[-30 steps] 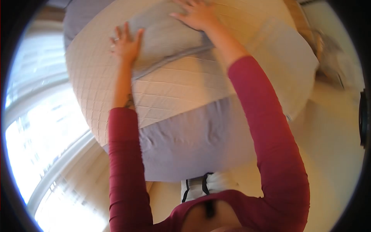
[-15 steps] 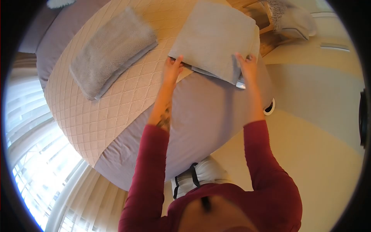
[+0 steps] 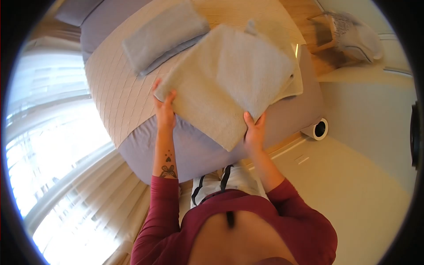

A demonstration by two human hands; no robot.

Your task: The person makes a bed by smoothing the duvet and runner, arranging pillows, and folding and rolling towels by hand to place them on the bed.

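A large grey folded towel (image 3: 229,84) is spread between my two hands over the near part of the bed. My left hand (image 3: 165,109) grips its left corner, thumb on top and fingers around the edge. At the near right edge, my right hand (image 3: 255,131) pinches the cloth, with part of its fingers hidden underneath. The towel's layers are partly opened out, and one flap stretches towards the bed's right side. Beyond my left hand lies another folded grey towel (image 3: 165,37), its thick edge facing me.
A beige quilted bedspread (image 3: 108,97) covers part of the bed over a mauve sheet (image 3: 145,152). Left of it are a bright window and curtains (image 3: 106,194). A chair with a throw (image 3: 355,37) stands at the far right, and a white round object (image 3: 319,129) by the bed's right corner.
The towel has been drawn towards me and to the left, and its layers have shifted apart. Both hands moved with it, the right one nearer to me. The view has shifted too.
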